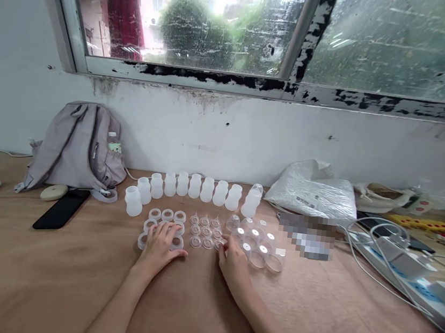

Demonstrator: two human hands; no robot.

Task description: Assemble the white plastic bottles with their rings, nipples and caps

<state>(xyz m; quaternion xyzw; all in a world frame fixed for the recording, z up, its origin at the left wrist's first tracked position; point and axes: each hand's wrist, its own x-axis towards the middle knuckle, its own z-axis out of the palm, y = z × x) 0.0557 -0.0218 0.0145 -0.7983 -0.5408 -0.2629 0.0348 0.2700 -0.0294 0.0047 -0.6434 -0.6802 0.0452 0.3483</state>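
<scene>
My left hand [161, 246] lies with fingers spread over a block of white bottle collar rings [167, 215], hiding part of several of them. My right hand [234, 261] is closed, its fingertips at the near right corner of the rows of clear bottle nipples [204, 230], pinching the corner nipple [219, 245]. Just right of that hand are clear dome caps [257, 260], some partly behind its fingers. An arc of frosted white bottles [194, 186] stands upright behind these rows. The bottle at the right end [250, 203] has a clear cap on top.
Along the wall stand a grey backpack [81, 144] and a white plastic package [317, 191]. A black phone [62, 209] and a round beige disc [54, 192] lie at left. On the right, power strips [414, 290] with white cables run along the table [71, 277].
</scene>
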